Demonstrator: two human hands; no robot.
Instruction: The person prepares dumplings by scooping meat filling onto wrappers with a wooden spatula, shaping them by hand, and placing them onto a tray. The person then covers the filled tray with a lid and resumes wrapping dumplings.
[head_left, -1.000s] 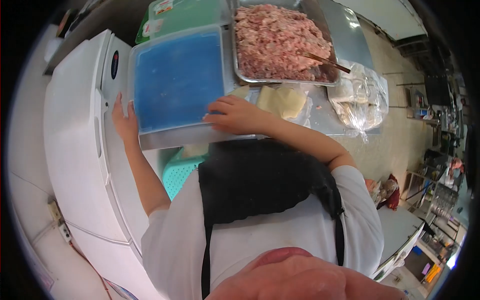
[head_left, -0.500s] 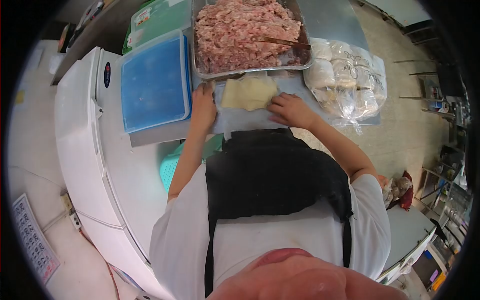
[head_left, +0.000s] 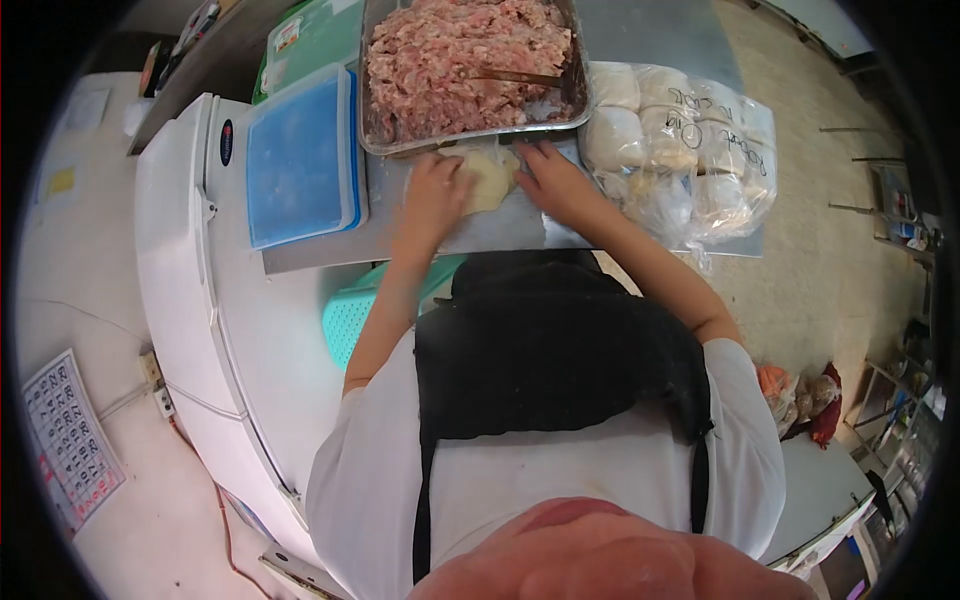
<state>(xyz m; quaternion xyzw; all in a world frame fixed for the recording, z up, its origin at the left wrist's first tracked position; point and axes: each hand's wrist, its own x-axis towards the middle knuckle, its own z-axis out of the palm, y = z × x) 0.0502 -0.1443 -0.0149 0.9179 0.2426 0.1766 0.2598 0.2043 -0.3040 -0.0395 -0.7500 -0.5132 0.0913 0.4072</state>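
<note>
Pale yellow dough sheets (head_left: 486,186) lie on the metal table (head_left: 385,222), just below a metal tray (head_left: 474,136) of ground meat (head_left: 460,70). My left hand (head_left: 436,200) rests at the left edge of the dough, its fingers curled over it; whether they pinch a sheet is not clear. At the upper right edge of the dough is my right hand (head_left: 550,178), fingers spread apart and touching its side. A thin brown stick or handle (head_left: 515,77) rests in the meat.
Left of the tray stands a blue-lidded container (head_left: 303,160), with a green one (head_left: 318,45) behind. Plastic-bagged white rounds (head_left: 680,140) lie at the right. A turquoise basket (head_left: 348,318) is below the table edge, beside a white fridge (head_left: 180,230).
My left hand has left the blue container and reached the dough. My right hand has moved from the container to the dough's right side. The view has shifted.
</note>
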